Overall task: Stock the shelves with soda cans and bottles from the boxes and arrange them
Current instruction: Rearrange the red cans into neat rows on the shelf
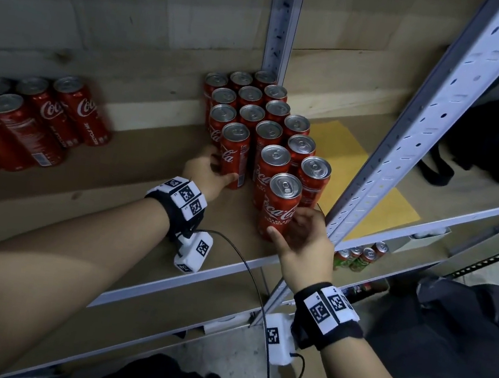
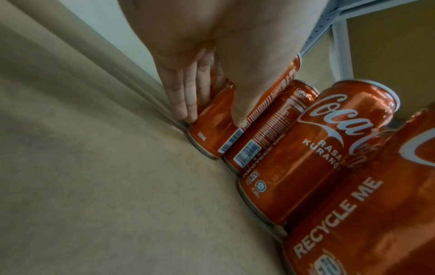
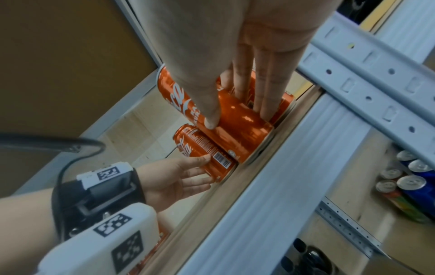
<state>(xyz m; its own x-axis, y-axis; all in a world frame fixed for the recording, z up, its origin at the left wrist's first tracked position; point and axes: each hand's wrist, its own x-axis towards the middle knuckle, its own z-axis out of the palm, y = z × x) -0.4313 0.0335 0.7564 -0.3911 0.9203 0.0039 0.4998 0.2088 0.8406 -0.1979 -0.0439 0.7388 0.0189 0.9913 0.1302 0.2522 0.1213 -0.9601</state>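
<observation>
At the far left of the shelf (image 1: 135, 172), a first group of red cola cans (image 1: 26, 122) is standing together, well apart from the hands. Moving to the right, the left hand (image 1: 208, 173) is reaching into the shelf, and its grip is wrapping around the front can of the left column (image 1: 233, 154); in the left wrist view the fingers (image 2: 186, 93) are lying along the far side of this can and the thumb is pressing on the near side. This can is standing upright, touching the cans behind it. Beside it, the main block of red cans (image 1: 261, 117) is filling the shelf back to the wall, in rows, all upright. Further right, the right hand (image 1: 301, 241) is holding the nearest can (image 1: 281, 206) at the front edge of the shelf, with the thumb on one side and the fingers on the other. A white metal post (image 1: 437, 119) is rising just beside this hand. Below, on a lower shelf, some green cans (image 1: 357, 258) are showing.
</observation>
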